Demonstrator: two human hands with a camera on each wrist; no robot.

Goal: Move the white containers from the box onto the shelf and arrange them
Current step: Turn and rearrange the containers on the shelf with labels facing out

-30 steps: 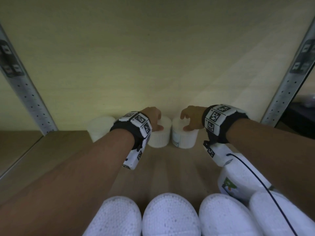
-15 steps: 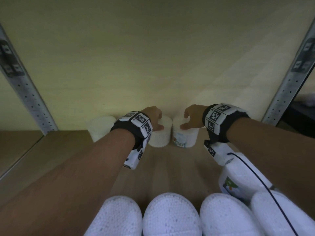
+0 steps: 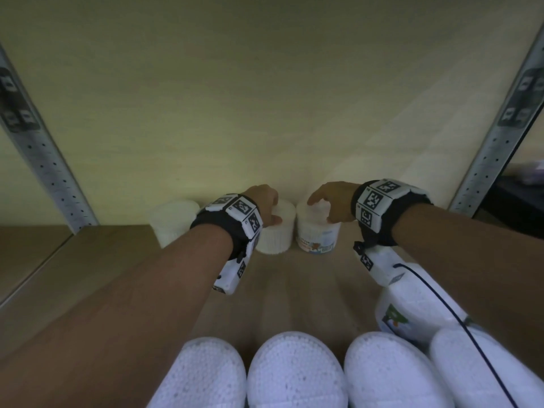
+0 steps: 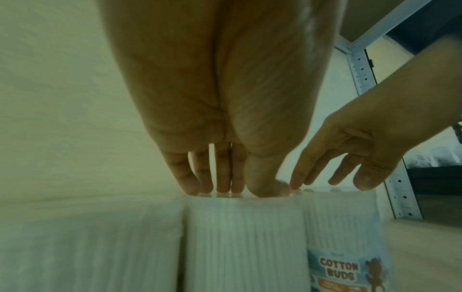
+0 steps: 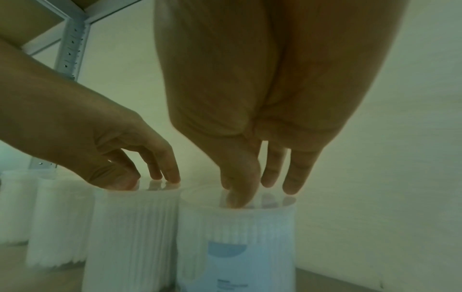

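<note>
Three white cotton-bud containers stand in a row at the back of the wooden shelf (image 3: 294,284). My left hand (image 3: 265,201) rests straight fingertips (image 4: 217,177) on the lid of the middle container (image 3: 276,234) (image 4: 242,237). My right hand (image 3: 329,201) (image 5: 262,173) touches the lid of the right container (image 3: 318,237) (image 5: 237,237) with thumb and fingertips; its blue label faces me. The leftmost container (image 3: 173,222) stands untouched against the wall. Several more white containers (image 3: 290,375) fill the bottom of the head view.
Perforated metal uprights (image 3: 44,160) (image 3: 500,136) frame the shelf bay left and right. A pale wall closes the back. One labelled container (image 3: 412,313) lies tilted under my right forearm. Bare shelf board stretches between the back row and the near containers.
The right container has turned under my right hand, bringing its blue label round to the front. My left hand has stayed on the middle container's lid.
</note>
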